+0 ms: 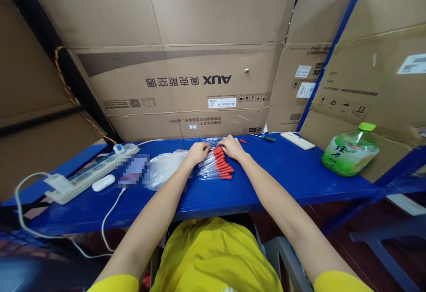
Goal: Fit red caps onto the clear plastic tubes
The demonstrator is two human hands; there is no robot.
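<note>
A pile of clear glass droppers [208,167] with red rubber bulbs [225,167] lies on the blue table, the bulbs pointing right. My left hand [199,152] rests at the far left of the pile, its fingers curled in on the clear tubes. Across from it, my right hand [232,147] bends its fingers over the droppers at the upper bulb end. Both hands are closed around the far part of the pile, and the fingertips are partly hidden. Left of the pile, under my left forearm, are clear plastic bags [163,170].
On the left lie a power strip [96,172], a white charger [59,183], a white case [103,183], a blurred phone [135,170] and cables. At right are a screwdriver [268,138], a white power bank [297,140] and a green tea bottle [349,152]. Cardboard [186,25] walls the back.
</note>
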